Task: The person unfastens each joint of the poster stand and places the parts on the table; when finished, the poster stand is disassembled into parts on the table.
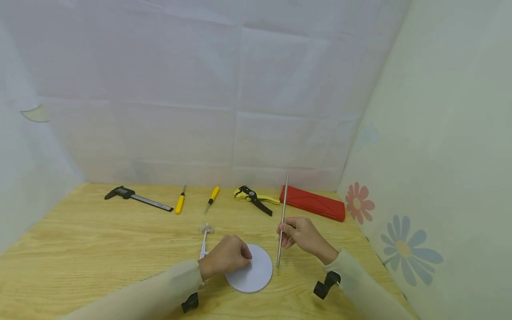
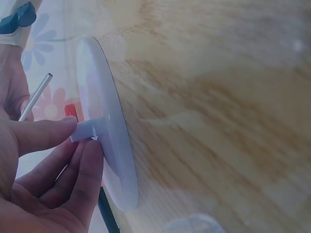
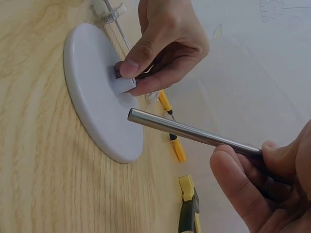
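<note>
A person leans over a wooden surface (image 1: 100,249) with both sleeves in view. The left hand (image 1: 226,257) rests on a round white base disc (image 1: 256,272) lying flat near the front edge of the surface; its thumb and fingers (image 2: 73,160) pinch the short white socket (image 3: 124,83) that stands up from the middle of the disc. The right hand (image 1: 300,234) grips a thin metal rod (image 1: 282,220) between thumb and curled fingers (image 3: 233,179), holding it nearly upright with a slight tilt. The lower end of the rod hangs just beside the right rim of the disc, close to the socket but apart from it; in the right wrist view the rod tip points towards the socket with a small gap showing.

Just behind the left hand lies a clear plastic arm with a clip (image 1: 206,235), partly hidden by the hand. Along the far edge of the surface, in a row from left to right, lie a black digital caliper (image 1: 136,198), two yellow-handled screwdrivers (image 1: 181,202) and (image 1: 213,197), a yellow and black wire stripper (image 1: 256,200), and a flat red case (image 1: 313,203). White sheets hang behind and to the left; the right wall carries a flower print (image 1: 404,251).
</note>
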